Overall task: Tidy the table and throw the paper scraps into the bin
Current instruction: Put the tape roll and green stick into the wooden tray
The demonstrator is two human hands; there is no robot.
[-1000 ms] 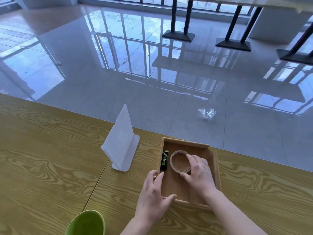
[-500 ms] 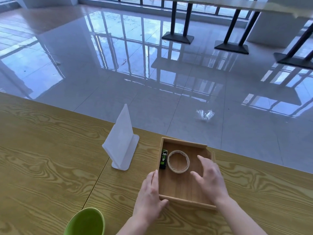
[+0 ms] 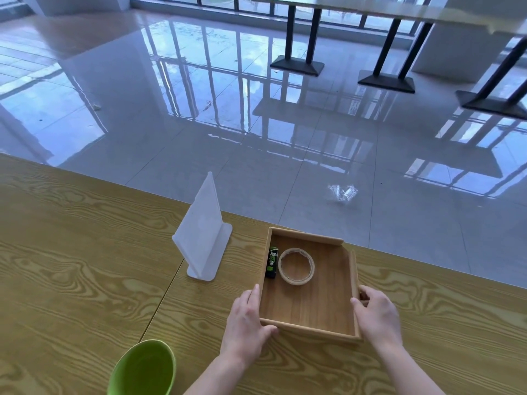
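Observation:
A shallow wooden tray [image 3: 310, 330] sits on the wooden table [image 3: 71, 266] near its far edge. Inside it lie a roll of clear tape [image 3: 296, 266] and a small black-and-green stick [image 3: 272, 262] along the left wall. My left hand [image 3: 246, 323] grips the tray's near left corner, thumb on the front wall. My right hand [image 3: 376, 316] grips the tray's right wall near the front. A green bin [image 3: 142, 369] stands at the table's near edge, left of my left arm. No paper scraps show on the table.
A white plastic sign holder [image 3: 202, 235] stands upright just left of the tray. Beyond the table's far edge is a glossy tiled floor with a crumpled clear wrapper [image 3: 342, 193] and black table legs [image 3: 298, 64] at the back.
My right hand left the tape roll, moved back out of the tray and took hold of its right wall. My left hand shifted along the left wall to the near corner.

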